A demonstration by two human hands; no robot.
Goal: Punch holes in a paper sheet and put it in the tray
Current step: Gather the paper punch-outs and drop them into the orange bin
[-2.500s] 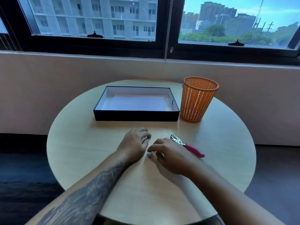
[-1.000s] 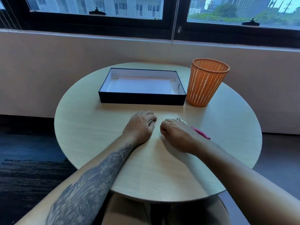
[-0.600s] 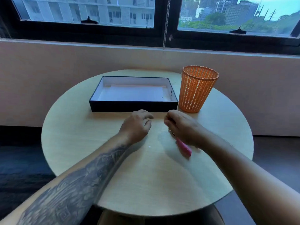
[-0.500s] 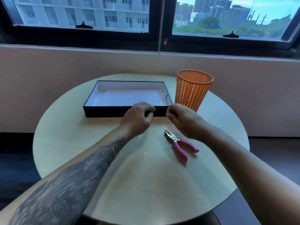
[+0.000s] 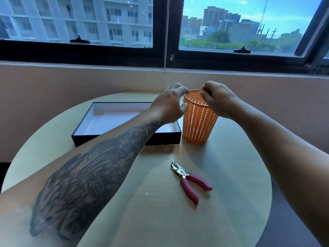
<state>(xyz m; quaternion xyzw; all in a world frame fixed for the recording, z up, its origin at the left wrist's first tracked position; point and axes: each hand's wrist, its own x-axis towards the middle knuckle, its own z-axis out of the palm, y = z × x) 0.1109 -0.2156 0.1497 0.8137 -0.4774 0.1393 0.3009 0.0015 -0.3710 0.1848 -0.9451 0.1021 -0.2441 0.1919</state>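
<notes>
A black tray (image 5: 79, 140) with a white inside stands at the back of the round table, and a white paper sheet (image 5: 114, 121) lies flat in it. A hole punch (image 5: 189, 181) with pink handles lies on the table in front, with no hand on it. Both hands are raised over the orange mesh basket (image 5: 197, 123). My left hand (image 5: 169, 106) hovers at the basket's left rim with thumb and fingers apart. My right hand (image 5: 218, 98) is above the right rim, fingers curled and pinched together, with nothing visible in them.
The round wooden table (image 5: 236, 175) ends close on every side. The basket stands right against the tray's right end. Behind the table runs a low wall (image 5: 53, 86) under a dark-framed window. My tattooed left forearm (image 5: 99, 168) crosses over the tray's front right corner.
Both hands rose from the table near the punch and moved back to the basket's rim. The punch was uncovered and now lies alone. The camera tilted up.
</notes>
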